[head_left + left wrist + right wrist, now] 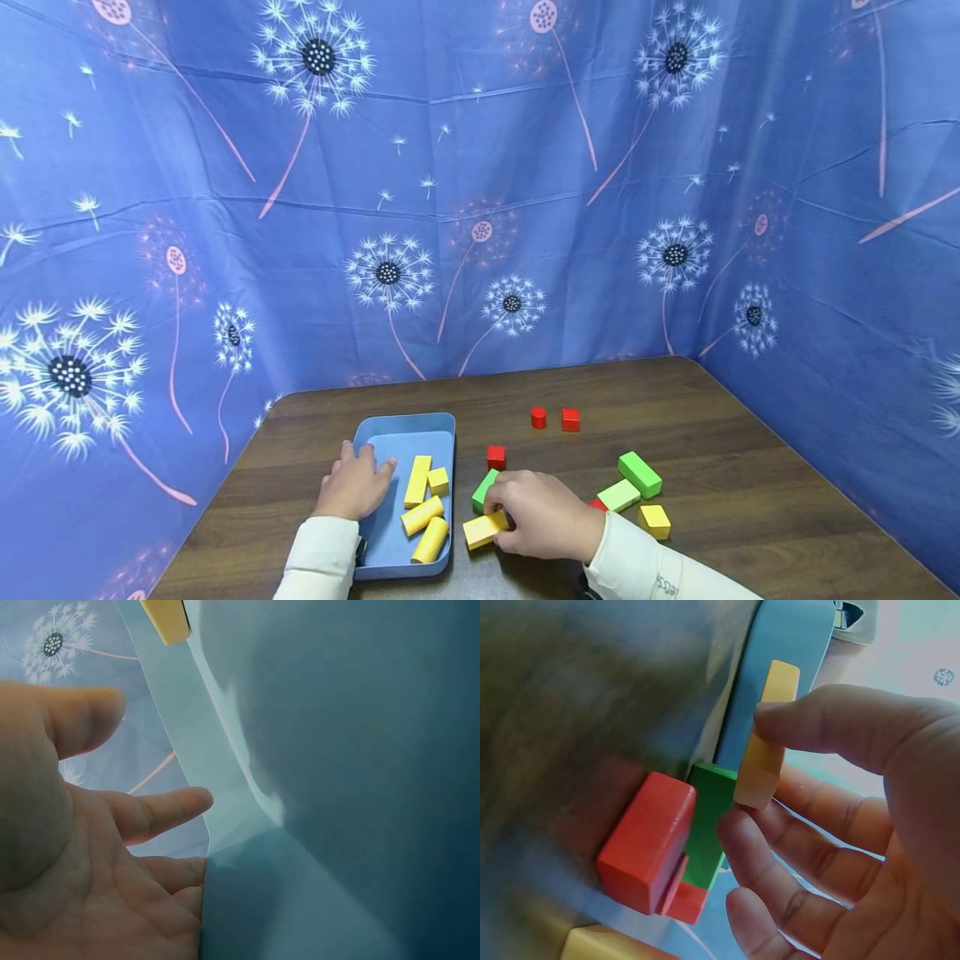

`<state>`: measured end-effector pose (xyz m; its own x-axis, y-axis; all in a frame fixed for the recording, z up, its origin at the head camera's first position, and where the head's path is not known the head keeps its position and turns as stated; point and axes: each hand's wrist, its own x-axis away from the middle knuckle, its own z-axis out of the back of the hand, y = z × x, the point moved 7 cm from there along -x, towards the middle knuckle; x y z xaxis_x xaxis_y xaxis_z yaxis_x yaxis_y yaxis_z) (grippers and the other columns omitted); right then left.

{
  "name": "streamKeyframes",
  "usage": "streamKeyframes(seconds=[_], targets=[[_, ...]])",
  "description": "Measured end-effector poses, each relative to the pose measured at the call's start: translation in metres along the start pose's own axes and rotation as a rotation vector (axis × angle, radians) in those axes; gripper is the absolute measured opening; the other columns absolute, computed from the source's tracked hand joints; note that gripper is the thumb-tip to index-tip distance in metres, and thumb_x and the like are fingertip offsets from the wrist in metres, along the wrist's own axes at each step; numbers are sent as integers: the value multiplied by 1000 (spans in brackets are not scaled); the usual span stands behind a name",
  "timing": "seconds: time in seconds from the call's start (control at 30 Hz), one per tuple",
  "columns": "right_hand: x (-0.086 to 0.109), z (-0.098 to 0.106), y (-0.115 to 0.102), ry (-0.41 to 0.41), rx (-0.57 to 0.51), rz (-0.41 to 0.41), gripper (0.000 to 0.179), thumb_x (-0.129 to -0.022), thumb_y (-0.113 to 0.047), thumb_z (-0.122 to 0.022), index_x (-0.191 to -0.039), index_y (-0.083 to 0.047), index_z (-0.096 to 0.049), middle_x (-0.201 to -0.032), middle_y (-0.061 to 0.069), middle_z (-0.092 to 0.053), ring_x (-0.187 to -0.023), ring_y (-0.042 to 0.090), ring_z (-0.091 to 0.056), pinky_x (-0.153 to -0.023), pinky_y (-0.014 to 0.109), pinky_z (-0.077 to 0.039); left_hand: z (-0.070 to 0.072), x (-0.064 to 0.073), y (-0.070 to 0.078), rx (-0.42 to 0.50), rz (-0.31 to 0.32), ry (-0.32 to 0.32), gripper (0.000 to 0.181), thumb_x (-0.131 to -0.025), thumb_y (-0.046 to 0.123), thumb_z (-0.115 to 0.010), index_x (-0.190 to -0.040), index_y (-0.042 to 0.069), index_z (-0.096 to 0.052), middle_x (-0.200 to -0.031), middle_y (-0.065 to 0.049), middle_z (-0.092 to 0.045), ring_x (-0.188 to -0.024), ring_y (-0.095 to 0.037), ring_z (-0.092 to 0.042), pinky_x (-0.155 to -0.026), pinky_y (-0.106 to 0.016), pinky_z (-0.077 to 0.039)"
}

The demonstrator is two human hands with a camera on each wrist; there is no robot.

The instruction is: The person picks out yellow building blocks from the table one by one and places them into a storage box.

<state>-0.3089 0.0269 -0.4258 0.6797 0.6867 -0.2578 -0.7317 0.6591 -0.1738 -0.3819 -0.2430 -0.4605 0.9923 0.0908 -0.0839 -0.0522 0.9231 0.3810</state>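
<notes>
My right hand [543,512] pinches a yellow rectangular block [485,528] between thumb and fingers, just right of the blue tray [452,450]. In the right wrist view the thumb presses one face of this yellow block [761,761]. A green block [483,492] lies just beyond it, near the fingertips. My left hand [352,483] is at the tray's left rim, fingers extended; in the left wrist view, its fingertips [199,799] meet the tray wall [176,712]. Inside the tray lie a yellow bar [417,481], a yellow cube [438,481] and two yellow cylinders [430,540].
Beyond the green block sits a red cube [496,457]. A red cylinder [538,417] and another red cube [571,419] stand farther back. To the right are a green block [640,474], a pale green block [619,495], a yellow block [655,522] and a partly hidden red piece [597,504].
</notes>
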Motion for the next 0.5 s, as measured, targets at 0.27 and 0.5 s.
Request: streamKeyframes(seconds=[0.27, 0.5], targets=[[-5, 6, -3, 5, 7, 12, 18, -78, -28, -84, -93, -26, -73, -93, -18, -64, -71, -3, -48, -60, 18, -43, 2, 3, 2, -3, 10, -10, 68, -104, 43, -51, -149, -7, -47, -161, -43, -20, -141, -62, -36, -109, -76, -32], [-7, 14, -10, 42, 35, 48, 21, -77, -28, -84, -94, -24, -73, -91, -16, -66, -69, -4, -47, -60, 17, -43, 2, 3, 3, -8, 6, -8, 67, -103, 43, -52, -148, -7, -48, -161, -43, -21, -141, -62, -37, -109, -76, -32]])
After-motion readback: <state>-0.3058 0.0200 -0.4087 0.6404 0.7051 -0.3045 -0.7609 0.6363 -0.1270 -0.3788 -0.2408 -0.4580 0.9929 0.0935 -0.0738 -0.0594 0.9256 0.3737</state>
